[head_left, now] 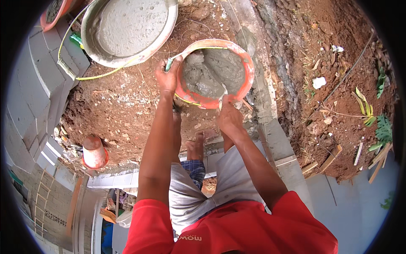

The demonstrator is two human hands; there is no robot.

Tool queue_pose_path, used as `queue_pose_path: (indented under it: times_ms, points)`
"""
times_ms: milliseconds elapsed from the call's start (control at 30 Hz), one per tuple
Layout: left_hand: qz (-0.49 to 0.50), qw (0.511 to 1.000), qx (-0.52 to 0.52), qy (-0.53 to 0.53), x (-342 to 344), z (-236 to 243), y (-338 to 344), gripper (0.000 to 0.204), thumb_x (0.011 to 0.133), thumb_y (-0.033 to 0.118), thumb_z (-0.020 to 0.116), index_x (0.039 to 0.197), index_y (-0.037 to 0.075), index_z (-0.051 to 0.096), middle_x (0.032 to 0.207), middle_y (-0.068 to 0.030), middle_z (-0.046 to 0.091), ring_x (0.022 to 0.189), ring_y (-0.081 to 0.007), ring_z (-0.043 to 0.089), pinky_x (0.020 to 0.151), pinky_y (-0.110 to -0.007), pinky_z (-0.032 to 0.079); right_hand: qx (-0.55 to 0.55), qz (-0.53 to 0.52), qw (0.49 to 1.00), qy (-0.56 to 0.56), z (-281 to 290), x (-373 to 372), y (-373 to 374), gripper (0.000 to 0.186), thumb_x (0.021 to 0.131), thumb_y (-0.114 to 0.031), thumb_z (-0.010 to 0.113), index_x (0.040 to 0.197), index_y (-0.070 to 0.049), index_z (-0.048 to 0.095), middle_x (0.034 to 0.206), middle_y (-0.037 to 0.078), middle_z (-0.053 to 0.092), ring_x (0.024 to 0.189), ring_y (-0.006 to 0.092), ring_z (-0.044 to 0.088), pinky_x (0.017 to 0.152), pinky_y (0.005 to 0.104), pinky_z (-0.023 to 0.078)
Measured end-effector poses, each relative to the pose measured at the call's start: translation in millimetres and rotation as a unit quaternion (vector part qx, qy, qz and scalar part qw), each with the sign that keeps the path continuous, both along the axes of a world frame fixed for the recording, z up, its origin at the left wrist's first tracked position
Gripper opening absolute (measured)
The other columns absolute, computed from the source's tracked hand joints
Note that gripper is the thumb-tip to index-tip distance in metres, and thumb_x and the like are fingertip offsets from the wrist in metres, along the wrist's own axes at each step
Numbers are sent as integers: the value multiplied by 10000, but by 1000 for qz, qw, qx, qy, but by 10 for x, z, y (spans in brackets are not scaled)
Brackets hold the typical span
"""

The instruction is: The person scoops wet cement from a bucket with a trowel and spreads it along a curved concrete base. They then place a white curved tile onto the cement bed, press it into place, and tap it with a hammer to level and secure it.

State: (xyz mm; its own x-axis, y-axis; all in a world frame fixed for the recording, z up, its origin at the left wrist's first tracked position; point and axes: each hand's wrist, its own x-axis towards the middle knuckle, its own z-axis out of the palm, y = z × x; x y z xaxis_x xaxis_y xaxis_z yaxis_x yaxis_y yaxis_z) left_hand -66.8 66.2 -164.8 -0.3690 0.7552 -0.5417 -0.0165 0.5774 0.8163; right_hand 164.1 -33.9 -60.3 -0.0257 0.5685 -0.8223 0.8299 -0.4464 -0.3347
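Note:
An orange bucket (249, 80) holds wet grey mortar (198, 70) in front of me. At its left rim, my left hand (166, 78) is closed round the green grip of the bucket's wire handle (169, 64). My right hand (230, 116) is at the near right rim, closed round the handle end of a trowel (224, 89). The trowel's mortar-smeared neck points into the bucket; its blade cannot be told apart from the mortar.
A wide round tub (129, 29) of wet grey mix stands at the upper left, with another orange bucket (53, 15) beyond it. Grey blocks (38, 84) are stacked at the left. A strip of mortar-topped wall (264, 84) runs along the bucket's right, beside a reddish soil bank (325, 63).

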Motion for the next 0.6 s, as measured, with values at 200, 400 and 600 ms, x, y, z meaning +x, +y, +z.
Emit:
queue_pose_path:
  times_ms: [200, 400, 600]
  points:
    - [8, 1000, -27, -1, 50, 26, 5, 337, 870, 281, 893, 804, 57, 650, 785, 3, 662, 728, -95, 537, 678, -288, 463, -33, 53, 998, -20, 451, 210, 730, 560, 991, -247, 646, 1399, 81, 448, 1123, 332, 713, 1052, 511, 697, 907, 564, 555]
    - [-1, 999, -21, -25, 1, -146, 82, 342, 867, 288, 896, 829, 47, 657, 798, -2, 660, 721, -122, 539, 667, -320, 459, -7, 43, 999, -2, -216, -366, 2, 496, 1001, -195, 594, 1342, 134, 448, 1048, 380, 698, 1025, 528, 697, 871, 575, 561]
    - [4, 999, -34, 30, -19, -141, 20, 414, 820, 354, 917, 861, 16, 683, 792, -46, 682, 724, -154, 573, 701, -356, 494, -232, -183, 951, 95, 640, -149, 769, 538, 1027, -377, 578, 1337, 60, 520, 866, 153, 670, 624, 264, 684, 567, 424, 578]
